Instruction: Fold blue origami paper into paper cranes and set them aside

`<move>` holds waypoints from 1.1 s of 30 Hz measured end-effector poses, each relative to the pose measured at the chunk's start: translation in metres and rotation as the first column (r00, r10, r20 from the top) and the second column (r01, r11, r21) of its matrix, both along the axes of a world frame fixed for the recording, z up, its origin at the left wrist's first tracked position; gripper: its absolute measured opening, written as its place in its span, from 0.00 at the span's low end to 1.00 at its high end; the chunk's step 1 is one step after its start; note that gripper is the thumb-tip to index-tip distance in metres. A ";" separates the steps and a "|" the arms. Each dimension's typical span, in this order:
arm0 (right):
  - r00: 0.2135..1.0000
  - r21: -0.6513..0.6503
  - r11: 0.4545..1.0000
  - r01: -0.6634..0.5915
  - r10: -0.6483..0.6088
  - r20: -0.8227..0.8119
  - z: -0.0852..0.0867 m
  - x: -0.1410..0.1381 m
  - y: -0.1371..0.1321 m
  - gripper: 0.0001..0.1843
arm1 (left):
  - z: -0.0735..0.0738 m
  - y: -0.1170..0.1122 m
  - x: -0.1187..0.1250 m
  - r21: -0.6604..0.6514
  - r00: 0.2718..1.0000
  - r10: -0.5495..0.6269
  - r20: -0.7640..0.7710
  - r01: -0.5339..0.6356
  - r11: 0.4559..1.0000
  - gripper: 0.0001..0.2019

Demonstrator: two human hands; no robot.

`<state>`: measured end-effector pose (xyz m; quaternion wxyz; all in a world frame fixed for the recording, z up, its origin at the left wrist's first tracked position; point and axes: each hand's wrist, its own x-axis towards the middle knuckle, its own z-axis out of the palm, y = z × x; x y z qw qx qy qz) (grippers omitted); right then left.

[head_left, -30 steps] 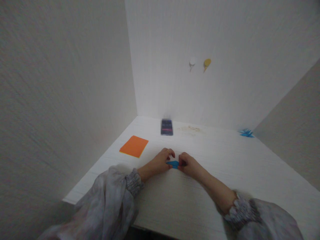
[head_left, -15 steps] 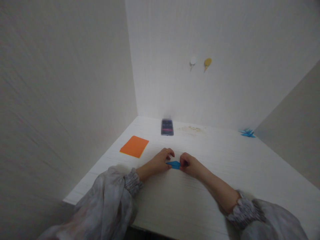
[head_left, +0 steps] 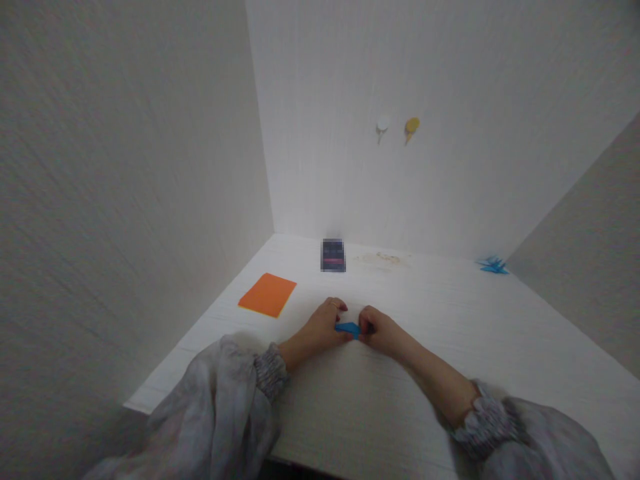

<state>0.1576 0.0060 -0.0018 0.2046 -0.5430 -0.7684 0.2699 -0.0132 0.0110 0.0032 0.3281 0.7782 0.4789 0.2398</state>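
A small piece of folded blue paper point(head_left: 349, 328) is held low over the white table between my two hands. My left hand point(head_left: 327, 323) grips its left end, thumb along the near edge and the other fingers curled above. The right end is pinched by my right hand point(head_left: 375, 327), whose fingers are curled in. Parts of the paper are hidden under the fingertips, so its full shape does not show.
Orange square paper point(head_left: 269, 295) lies to the left. A dark, blurred-out object point(head_left: 333, 256) stands near the back wall. Folded blue paper shapes point(head_left: 494, 265) sit in the back right corner. A white hook point(head_left: 383, 124) and a yellow hook point(head_left: 412, 125) are on the wall.
My left thumb has slid right along the near edge of the blue paper, covering more of it. My right hand has stayed nearly still.
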 end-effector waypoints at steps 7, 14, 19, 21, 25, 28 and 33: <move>1.000 -0.019 1.000 0.007 -0.006 0.011 0.000 0.001 0.001 0.11 | 0.004 0.001 0.003 -0.010 1.000 -0.017 -0.005 0.017 1.000 0.21; 1.000 0.018 0.999 0.028 -0.028 -0.004 -0.004 0.002 -0.001 0.10 | -0.003 0.002 -0.001 0.024 0.995 -0.089 0.035 0.088 0.996 0.12; 0.999 -0.023 0.999 0.048 -0.048 -0.025 -0.002 0.001 -0.002 0.09 | -0.002 0.002 0.000 0.040 0.998 -0.053 0.017 0.052 0.998 0.10; 0.997 -0.030 0.999 0.017 -0.019 -0.072 0.000 0.002 -0.002 0.09 | -0.001 0.001 0.001 0.047 0.999 -0.038 0.000 0.038 0.998 0.09; 0.974 -0.112 0.993 -0.022 -0.004 -0.228 0.001 0.005 -0.001 0.04 | 0.000 0.000 0.001 0.049 0.999 -0.033 -0.012 0.034 0.998 0.09; 0.965 -0.110 0.993 0.031 -0.058 -0.254 -0.001 0.006 0.000 0.04 | -0.001 0.001 0.000 0.057 0.999 -0.035 -0.012 0.035 0.998 0.09; 0.989 0.047 0.998 -0.030 0.036 -0.142 -0.002 0.004 -0.002 0.05 | -0.003 0.001 0.000 0.078 0.999 -0.039 -0.021 0.041 0.996 0.07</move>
